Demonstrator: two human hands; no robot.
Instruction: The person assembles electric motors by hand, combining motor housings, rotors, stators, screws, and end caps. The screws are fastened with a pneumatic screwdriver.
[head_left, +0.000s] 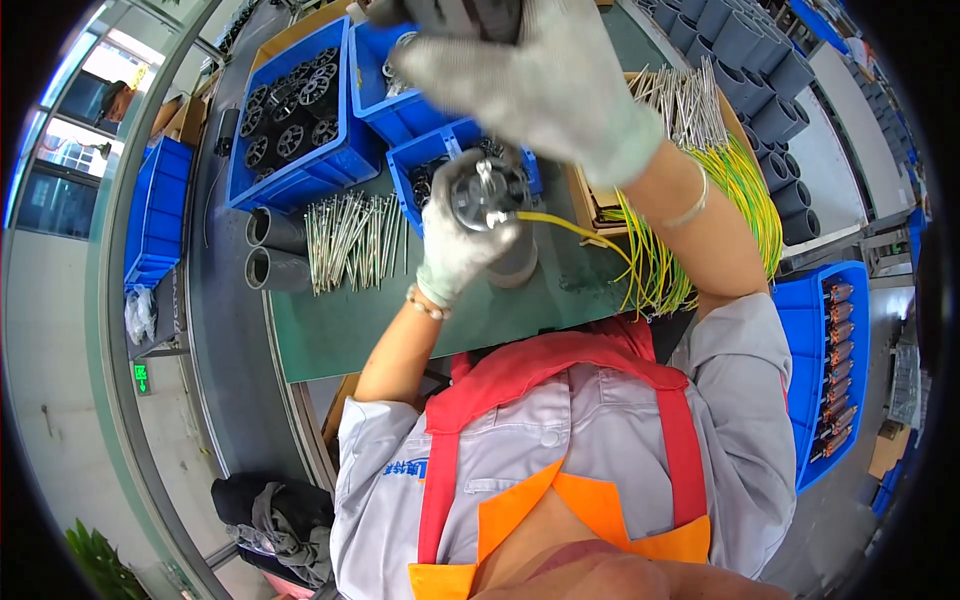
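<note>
My gloved left hand (452, 245) is closed round a dark round part (482, 195) with a shiny metal fitting on its upper face. A yellow-green wire (560, 222) runs from that part to the right. Just below it a grey cylinder (515, 265) stands on the green table. My gloved right hand (545, 85) is raised above the bins, its fingers round a dark grey tool (470, 18). The top edge of the picture cuts this tool off, so its kind is hidden.
Blue bins (370, 160) of black wheel-like parts stand behind my left hand. Thin metal rods (350, 240) lie beside two grey tubes (275, 268). At right are more rods (685, 100), a bundle of yellow-green wires (745, 200), grey tubes (775, 110) and a blue crate (808, 345).
</note>
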